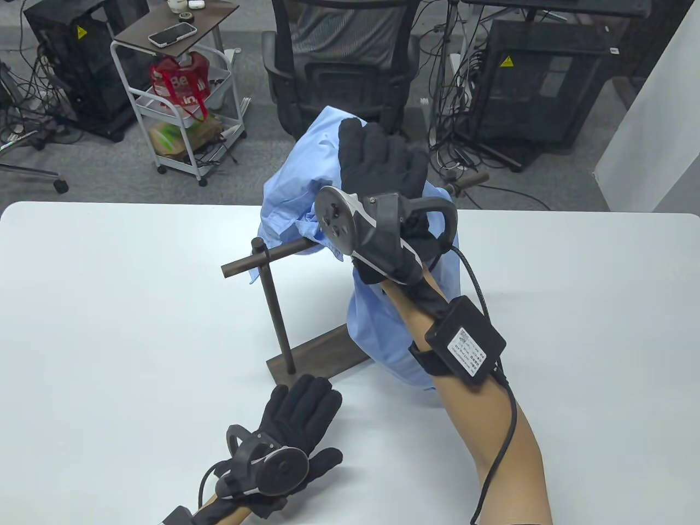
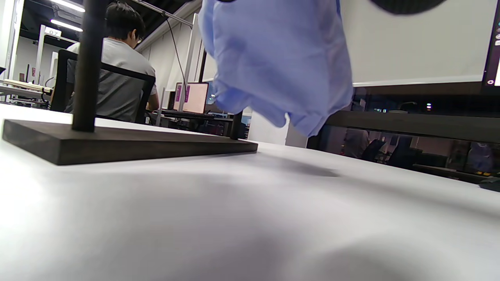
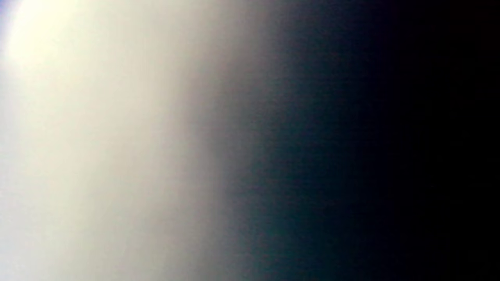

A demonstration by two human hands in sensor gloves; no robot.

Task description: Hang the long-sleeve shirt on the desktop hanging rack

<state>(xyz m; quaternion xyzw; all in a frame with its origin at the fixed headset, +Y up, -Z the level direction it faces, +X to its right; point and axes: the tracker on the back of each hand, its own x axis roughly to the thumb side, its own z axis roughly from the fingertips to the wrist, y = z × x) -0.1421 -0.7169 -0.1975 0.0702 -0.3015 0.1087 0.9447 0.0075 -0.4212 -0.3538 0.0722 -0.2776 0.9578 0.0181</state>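
A light-blue long-sleeve shirt (image 1: pixel 306 164) is bunched over the horizontal bar (image 1: pixel 284 252) of a dark wooden rack, and part of it hangs down on the near side. My right hand (image 1: pixel 377 150) sits on top of the bunch with its fingers curled over the fabric and grips it above the bar. My left hand (image 1: pixel 301 407) lies flat and empty on the table just in front of the rack base (image 1: pixel 320 353). The left wrist view shows the base (image 2: pixel 117 140), the post (image 2: pixel 88 66) and the shirt's hanging end (image 2: pixel 281 58). The right wrist view is only a blur.
The white table (image 1: pixel 109 328) carries only the rack. Behind it stand an office chair (image 1: pixel 344 54), a white cart (image 1: pixel 180 115) with a phone on top, and black equipment boxes. The bar's far end (image 1: pixel 476 180) sticks out past the shirt.
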